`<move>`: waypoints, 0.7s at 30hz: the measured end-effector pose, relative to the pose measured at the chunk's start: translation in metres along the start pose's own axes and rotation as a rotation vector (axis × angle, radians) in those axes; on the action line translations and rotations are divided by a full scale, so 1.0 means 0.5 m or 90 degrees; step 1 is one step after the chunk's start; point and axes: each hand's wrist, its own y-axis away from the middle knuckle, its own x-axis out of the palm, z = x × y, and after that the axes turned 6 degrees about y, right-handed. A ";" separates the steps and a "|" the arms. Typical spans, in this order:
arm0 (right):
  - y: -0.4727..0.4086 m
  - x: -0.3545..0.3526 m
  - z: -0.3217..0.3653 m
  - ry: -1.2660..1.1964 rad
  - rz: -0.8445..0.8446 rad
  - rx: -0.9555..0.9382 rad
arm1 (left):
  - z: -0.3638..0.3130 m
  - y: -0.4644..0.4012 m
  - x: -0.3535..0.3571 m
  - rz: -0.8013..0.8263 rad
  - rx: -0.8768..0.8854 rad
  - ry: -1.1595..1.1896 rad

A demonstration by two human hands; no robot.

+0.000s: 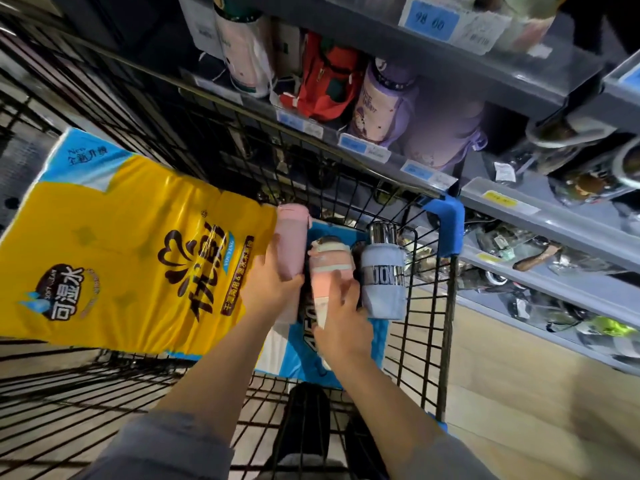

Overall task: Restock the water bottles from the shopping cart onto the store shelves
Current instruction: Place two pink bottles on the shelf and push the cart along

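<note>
Three bottles stand in the front right corner of the black wire shopping cart [446, 306]. My left hand [268, 282] grips the plain pink bottle [292, 237] around its body. My right hand [343, 317] wraps around the pink bottle with white bands [327, 268] in the middle. A pale blue bottle with a chrome cap [382, 278] stands untouched just right of my right hand. The grey store shelves [485, 74] rise beyond the cart, with a purple bottle [381, 102] and a red pouch-covered bottle [322, 77] on them.
A big yellow pack of tissue [121, 251] fills the cart's left side, against my left hand. A blue pack [301, 351] lies under the bottles. Lower shelves at the right [554, 258] hold wrapped goods. Wooden floor shows at the lower right.
</note>
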 end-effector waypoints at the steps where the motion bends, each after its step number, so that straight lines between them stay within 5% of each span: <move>1: 0.001 0.000 0.000 0.002 -0.001 0.000 | 0.015 0.009 -0.009 -0.011 0.018 -0.024; 6: 0.003 -0.010 0.002 0.004 0.007 0.003 | 0.103 0.051 -0.064 -0.062 0.037 -0.145; 21: -0.034 -0.031 0.038 0.067 -0.024 0.040 | 0.161 0.089 -0.055 -0.139 0.072 -0.201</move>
